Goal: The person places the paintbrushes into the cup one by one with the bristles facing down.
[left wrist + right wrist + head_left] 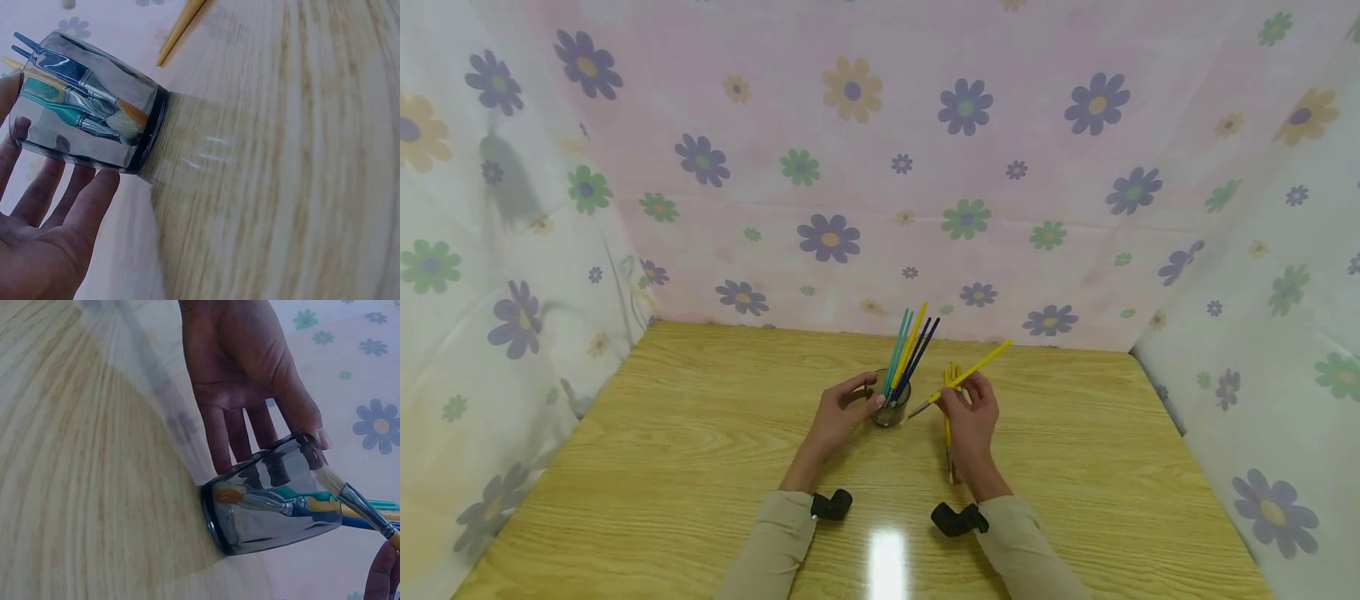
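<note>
My left hand (837,421) holds a smoky clear glass (889,417), thumb at the rim and fingers along its far side. Inside stand several paintbrushes, bristles down: teal handles (898,350), a yellow handle (914,337) and dark blue handles (925,354). Beside the glass, my right hand (973,425) pinches a yellow paintbrush (992,354) by its handle. That brush slants, with its pale bristles (330,481) pointing down-left, right by the glass rim in the right wrist view.
More yellow paintbrushes (947,429) lie on the wooden table (715,433) just left of and behind my right hand, which partly hides them. Flower-patterned cloth (910,183) encloses the table at the back and sides.
</note>
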### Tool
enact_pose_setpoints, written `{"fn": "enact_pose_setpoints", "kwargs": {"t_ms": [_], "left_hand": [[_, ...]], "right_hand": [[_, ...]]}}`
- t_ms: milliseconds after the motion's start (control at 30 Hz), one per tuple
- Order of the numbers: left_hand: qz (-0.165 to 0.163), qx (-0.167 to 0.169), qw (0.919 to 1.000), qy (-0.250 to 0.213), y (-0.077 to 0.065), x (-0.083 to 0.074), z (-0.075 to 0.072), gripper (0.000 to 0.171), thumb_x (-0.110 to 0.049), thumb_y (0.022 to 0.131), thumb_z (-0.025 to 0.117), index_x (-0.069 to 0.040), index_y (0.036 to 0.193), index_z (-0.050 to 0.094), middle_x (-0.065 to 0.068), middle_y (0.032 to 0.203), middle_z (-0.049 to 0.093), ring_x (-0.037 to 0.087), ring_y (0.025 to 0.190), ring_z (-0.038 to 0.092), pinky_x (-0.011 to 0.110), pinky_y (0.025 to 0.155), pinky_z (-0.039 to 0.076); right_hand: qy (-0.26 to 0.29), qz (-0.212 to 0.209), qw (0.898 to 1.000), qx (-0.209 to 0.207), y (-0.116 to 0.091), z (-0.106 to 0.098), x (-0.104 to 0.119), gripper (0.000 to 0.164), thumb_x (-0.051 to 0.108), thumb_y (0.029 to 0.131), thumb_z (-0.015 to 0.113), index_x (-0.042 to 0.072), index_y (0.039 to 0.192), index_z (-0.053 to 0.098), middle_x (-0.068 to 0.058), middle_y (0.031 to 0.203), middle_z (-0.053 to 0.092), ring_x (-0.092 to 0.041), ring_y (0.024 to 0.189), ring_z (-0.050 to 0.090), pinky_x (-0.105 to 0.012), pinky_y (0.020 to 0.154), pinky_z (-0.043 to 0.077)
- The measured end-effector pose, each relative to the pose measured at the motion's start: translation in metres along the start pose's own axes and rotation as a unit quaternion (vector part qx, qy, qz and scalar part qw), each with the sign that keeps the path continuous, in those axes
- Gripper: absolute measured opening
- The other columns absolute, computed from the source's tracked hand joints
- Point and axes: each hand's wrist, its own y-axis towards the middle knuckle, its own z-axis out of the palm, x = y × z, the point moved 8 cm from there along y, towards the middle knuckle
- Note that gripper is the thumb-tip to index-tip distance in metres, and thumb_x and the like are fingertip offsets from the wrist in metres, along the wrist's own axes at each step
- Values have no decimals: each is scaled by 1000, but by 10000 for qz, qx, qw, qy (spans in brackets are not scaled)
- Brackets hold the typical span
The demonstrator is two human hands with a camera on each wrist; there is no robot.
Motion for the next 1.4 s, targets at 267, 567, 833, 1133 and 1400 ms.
{"fn": "enact_pose_setpoints", "kwargs": {"t_ms": [267, 567, 833, 1133, 1400], "left_hand": [[136, -52, 9999, 67, 1, 0, -2, 47, -11, 97, 71, -6, 143, 60, 15, 148, 55, 39, 136, 51, 48, 102, 54], [96, 21, 9999, -70, -1, 1, 0, 50, -11, 96, 72, -3, 143, 58, 16, 148, 54, 40, 137, 51, 47, 101, 54], [64, 36, 9999, -81, -1, 1, -1, 48, -12, 97, 71, -4, 143, 59, 13, 148, 55, 37, 136, 52, 47, 102, 54], [82, -42, 9999, -67, -1, 0, -1, 48, -12, 97, 72, -4, 143, 59, 16, 147, 55, 40, 135, 52, 46, 100, 55], [122, -36, 9999, -63, 0, 0, 1, 47, -12, 97, 72, -4, 142, 60, 16, 147, 56, 39, 135, 52, 48, 102, 53]], "right_hand": [[68, -296, 9995, -63, 9, 9, 6, 25, -14, 92, 61, -1, 112, 52, -7, 100, 58, -16, 81, 70, -29, 74, 62], [312, -480, 9983, -108, 16, 18, 10, 30, -16, 91, 62, 8, 109, 55, -6, 97, 54, -16, 77, 67, -28, 72, 62], [192, -792, 9966, 98, 21, 26, 11, 31, -17, 91, 62, -7, 118, 49, -6, 97, 53, -17, 80, 67, -27, 70, 61], [-423, -1299, 9899, 366, 26, 27, 9, 33, -14, 90, 66, -11, 119, 50, -5, 102, 54, -14, 85, 66, -23, 70, 59], [-672, -1620, 9829, 561, 23, 36, 6, 38, -17, 88, 66, -18, 122, 49, -16, 105, 57, -12, 86, 64, -21, 67, 58]]}}
